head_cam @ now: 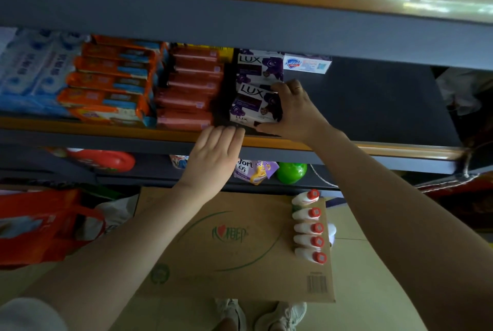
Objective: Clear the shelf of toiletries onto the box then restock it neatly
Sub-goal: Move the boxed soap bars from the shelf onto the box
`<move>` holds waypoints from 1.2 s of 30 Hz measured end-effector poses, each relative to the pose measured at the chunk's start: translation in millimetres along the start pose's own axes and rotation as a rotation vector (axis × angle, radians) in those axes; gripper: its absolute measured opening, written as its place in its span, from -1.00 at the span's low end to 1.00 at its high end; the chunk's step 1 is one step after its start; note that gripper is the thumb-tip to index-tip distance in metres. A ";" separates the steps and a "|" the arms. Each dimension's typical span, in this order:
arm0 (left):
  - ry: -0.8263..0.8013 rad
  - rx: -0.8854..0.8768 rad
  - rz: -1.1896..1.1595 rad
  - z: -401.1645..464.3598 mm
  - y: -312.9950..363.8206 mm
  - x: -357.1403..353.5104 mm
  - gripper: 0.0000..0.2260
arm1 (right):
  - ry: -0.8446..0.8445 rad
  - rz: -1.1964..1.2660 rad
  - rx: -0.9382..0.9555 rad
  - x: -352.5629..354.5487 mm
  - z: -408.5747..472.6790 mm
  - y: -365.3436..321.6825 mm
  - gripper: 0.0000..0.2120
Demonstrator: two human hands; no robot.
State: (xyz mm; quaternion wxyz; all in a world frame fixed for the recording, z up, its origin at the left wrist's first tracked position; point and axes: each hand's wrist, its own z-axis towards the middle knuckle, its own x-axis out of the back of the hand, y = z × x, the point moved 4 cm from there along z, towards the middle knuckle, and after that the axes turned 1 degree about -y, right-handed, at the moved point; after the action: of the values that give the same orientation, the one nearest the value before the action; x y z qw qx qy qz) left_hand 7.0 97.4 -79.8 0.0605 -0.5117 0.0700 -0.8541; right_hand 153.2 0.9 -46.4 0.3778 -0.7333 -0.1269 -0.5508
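Observation:
On the dark shelf (pixel 373 106) my right hand (pixel 296 112) grips the front purple Lux soap box (pixel 253 106) from its right side. A second Lux box (pixel 257 65) stands behind it, with a white and blue soap box (pixel 306 63) beside that. My left hand (pixel 213 157) lies flat, its straight fingertips touching the shelf's front edge just below the gripped box. Stacks of red soap bars (pixel 189 90) and orange packs (pixel 112 82) fill the shelf's left part. Below, several white bottles with red caps (pixel 309 229) lie in a row on the cardboard box (pixel 226 245).
Blue and white packs (pixel 32 72) sit at the shelf's far left. The lower shelf holds a red bottle (pixel 106 161), a purple pouch (pixel 253 170) and a green bottle (pixel 290 172). A red bag (pixel 45 226) lies on the floor to the left. My shoes (pixel 261 314) show below the box.

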 end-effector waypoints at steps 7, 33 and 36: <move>-0.157 0.030 -0.092 7.9 -3.1 2.6 -0.47 | 0.247 0.165 0.015 23.3 -33.3 10.8 -0.32; -0.763 0.800 -1.905 -19.2 63.1 42.0 -0.66 | 0.307 0.529 0.039 12.3 -189.3 11.2 -0.63; -0.793 0.860 -2.047 -19.8 75.5 43.8 -0.68 | 0.408 0.378 0.065 12.9 -196.8 8.5 -0.62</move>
State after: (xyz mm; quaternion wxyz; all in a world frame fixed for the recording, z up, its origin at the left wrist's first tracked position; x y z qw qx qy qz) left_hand -28.6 16.7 -64.8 -0.4680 -0.4968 -0.6905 -0.2393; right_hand 22.9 -144.4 -17.0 0.5151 -0.6055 0.0731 -0.6023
